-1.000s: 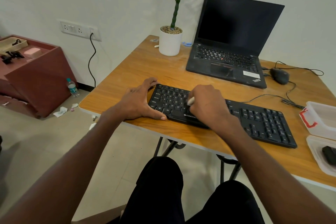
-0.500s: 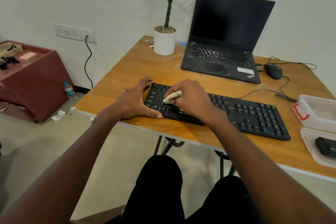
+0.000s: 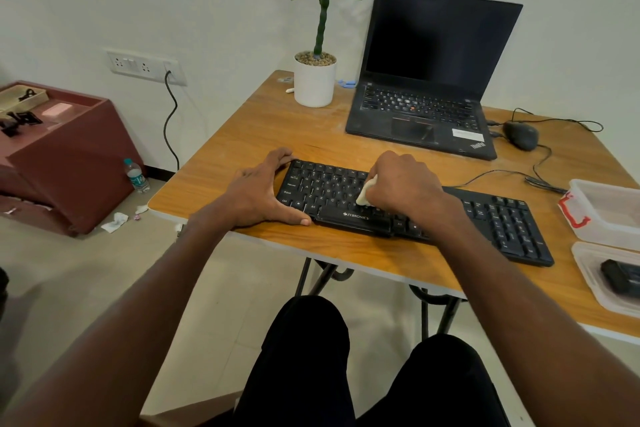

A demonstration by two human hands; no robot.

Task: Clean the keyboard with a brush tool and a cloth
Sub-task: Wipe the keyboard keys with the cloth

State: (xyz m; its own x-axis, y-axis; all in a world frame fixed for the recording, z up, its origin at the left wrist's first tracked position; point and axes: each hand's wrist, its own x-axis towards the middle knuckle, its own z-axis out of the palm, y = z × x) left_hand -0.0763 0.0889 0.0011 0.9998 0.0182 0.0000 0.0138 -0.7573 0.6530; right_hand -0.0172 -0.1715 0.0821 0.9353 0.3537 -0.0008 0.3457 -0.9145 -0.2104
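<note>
A black keyboard (image 3: 491, 218) lies across the near part of the wooden table (image 3: 263, 135). My right hand (image 3: 401, 184) grips a small white brush tool (image 3: 364, 193) and holds it down on the letter keys in the keyboard's middle; only the tool's pale end shows past my fingers. My left hand (image 3: 258, 191) rests flat against the keyboard's left end, thumb along the front edge and fingers at the back corner. No cloth is visible.
A black laptop (image 3: 422, 114) stands open behind the keyboard, a potted plant (image 3: 315, 80) to its left, a wired mouse (image 3: 519, 135) to its right. Two clear plastic boxes (image 3: 609, 218) sit at the table's right edge. A maroon cabinet (image 3: 62, 156) stands at left.
My right hand swept the brush tool left over the keys, then back right towards the keyboard's middle. My left hand stayed at the keyboard's left end.
</note>
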